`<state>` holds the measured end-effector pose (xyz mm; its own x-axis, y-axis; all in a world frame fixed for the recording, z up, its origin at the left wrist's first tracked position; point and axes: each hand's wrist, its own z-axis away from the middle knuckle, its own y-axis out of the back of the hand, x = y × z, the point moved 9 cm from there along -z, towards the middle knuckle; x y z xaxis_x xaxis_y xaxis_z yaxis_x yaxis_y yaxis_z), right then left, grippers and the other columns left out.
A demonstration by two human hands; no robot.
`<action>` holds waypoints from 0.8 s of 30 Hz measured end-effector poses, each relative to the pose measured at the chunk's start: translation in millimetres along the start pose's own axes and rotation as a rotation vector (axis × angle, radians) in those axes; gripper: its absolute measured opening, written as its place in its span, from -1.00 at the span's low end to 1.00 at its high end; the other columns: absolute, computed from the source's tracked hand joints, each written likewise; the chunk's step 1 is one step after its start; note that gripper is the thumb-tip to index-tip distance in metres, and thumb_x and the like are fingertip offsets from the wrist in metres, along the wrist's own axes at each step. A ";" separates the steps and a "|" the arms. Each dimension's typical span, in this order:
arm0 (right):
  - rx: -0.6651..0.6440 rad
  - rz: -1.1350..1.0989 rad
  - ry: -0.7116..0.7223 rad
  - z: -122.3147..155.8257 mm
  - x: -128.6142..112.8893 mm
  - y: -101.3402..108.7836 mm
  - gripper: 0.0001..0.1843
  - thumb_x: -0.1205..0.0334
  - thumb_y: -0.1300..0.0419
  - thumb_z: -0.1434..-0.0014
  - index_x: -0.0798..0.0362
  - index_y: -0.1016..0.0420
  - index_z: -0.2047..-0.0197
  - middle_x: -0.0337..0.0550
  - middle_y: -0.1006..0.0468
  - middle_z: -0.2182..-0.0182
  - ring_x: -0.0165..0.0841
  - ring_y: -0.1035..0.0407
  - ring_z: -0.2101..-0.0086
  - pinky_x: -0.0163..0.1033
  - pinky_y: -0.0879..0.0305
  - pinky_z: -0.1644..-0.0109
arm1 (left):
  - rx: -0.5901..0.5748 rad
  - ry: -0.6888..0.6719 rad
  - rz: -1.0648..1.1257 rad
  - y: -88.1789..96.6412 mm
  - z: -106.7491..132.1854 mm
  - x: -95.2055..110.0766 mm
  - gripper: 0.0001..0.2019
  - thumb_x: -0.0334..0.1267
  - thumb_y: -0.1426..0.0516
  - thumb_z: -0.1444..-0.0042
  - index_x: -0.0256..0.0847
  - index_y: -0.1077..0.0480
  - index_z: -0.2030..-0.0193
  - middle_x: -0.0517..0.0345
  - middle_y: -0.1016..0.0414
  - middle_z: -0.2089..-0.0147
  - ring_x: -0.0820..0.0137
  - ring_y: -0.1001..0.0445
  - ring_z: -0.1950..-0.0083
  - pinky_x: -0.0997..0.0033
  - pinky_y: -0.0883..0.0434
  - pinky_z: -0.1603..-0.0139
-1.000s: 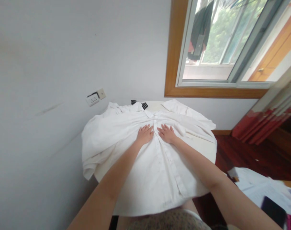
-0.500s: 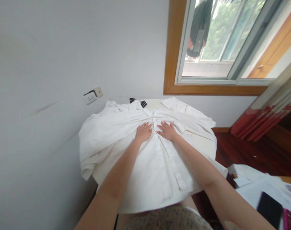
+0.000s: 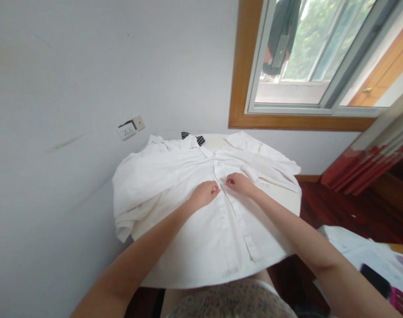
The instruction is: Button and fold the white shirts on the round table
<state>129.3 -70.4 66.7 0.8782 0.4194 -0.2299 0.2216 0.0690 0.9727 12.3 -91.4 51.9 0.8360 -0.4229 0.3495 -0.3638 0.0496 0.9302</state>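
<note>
A white button-up shirt lies spread, front up, over a round cream table, its sleeves out to both sides and its collar at the far end. Just left of the button placket, my left hand is closed in a pinch on the shirt front. My right hand is closed too, fingers curled and pinching at the cloth right of the placket. Small gaps show inside both pinches. A black-and-white striped cloth piece lies by the collar at the back edge.
A white wall with a socket stands behind and to the left. A wood-framed window and a red-and-cream curtain are at the right. Papers and a black phone lie at lower right.
Both hands lay flat with fingers spread on the shirt; now they are curled into pinches beside the placket. The left hand has come slightly nearer to me and the shirt's lower hem looks more spread.
</note>
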 end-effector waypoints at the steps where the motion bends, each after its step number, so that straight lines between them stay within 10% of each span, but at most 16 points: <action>1: -0.040 -0.023 -0.021 4.4 -0.3 -4.2 -0.74 0.13 -0.07 -0.24 0.06 -0.51 0.17 -0.10 -0.57 0.28 -0.35 -0.43 0.27 -0.34 -0.20 0.23 | -0.019 0.006 0.013 -5.1 2.5 1.8 -0.81 -0.18 -0.01 -0.20 -0.13 -0.41 0.17 0.14 -0.50 0.26 0.37 -0.47 0.23 0.39 -0.36 0.17; 17: -0.091 0.132 -0.085 16.4 -13.4 -23.4 -0.73 0.23 -0.13 -0.10 0.15 -0.50 0.14 0.08 -0.56 0.19 -0.20 -0.44 0.18 -0.28 -0.25 0.18 | 0.034 0.061 -0.065 -14.7 10.3 6.1 -0.87 -0.21 -0.04 -0.19 -0.13 -0.37 0.17 0.12 -0.53 0.20 0.34 -0.48 0.10 0.38 -0.34 0.10; 24: -0.056 -0.201 -0.084 12.5 -5.3 -0.5 -0.81 0.36 -0.13 0.00 0.12 -0.54 0.31 -0.15 -0.58 0.45 -0.36 -0.44 0.38 -0.37 -0.23 0.31 | 0.054 0.040 -0.118 -9.4 14.4 15.3 -0.84 -0.20 0.00 -0.23 -0.17 -0.35 0.16 0.08 -0.51 0.17 0.31 -0.47 0.09 0.35 -0.33 0.10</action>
<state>129.8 -84.0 67.0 0.8517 0.3154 -0.4186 0.3735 0.1949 0.9069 22.6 -111.4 46.9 0.8895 -0.3867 0.2434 -0.2828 -0.0475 0.9580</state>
